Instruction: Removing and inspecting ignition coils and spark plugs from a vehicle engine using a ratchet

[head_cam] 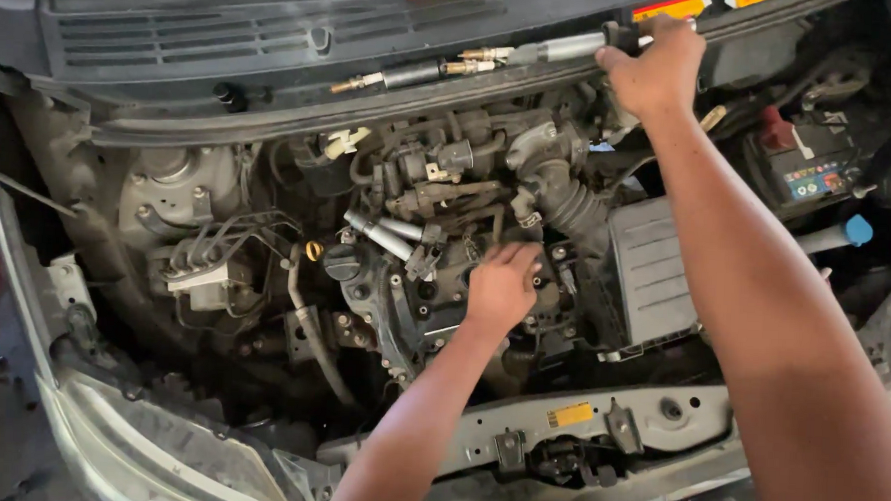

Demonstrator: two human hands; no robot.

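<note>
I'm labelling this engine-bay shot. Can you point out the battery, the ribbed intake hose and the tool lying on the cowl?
battery (808, 161): head view, top face.
ribbed intake hose (574, 208): head view, mid-bend.
tool (565, 47): head view, silver shaft.

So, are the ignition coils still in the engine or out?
Out, at least two: two coils lie loose across the engine top beside the left hand, and more parts rest along the cowl near the right hand.

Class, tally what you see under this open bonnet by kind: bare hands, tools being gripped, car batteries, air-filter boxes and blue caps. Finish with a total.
Bare hands: 2, left hand and right hand
Silver metal tube tool, gripped by the right hand: 1
Black box-shaped car battery: 1
Grey ribbed plastic air-filter box: 1
Round blue plastic cap: 1
Total: 6
</note>
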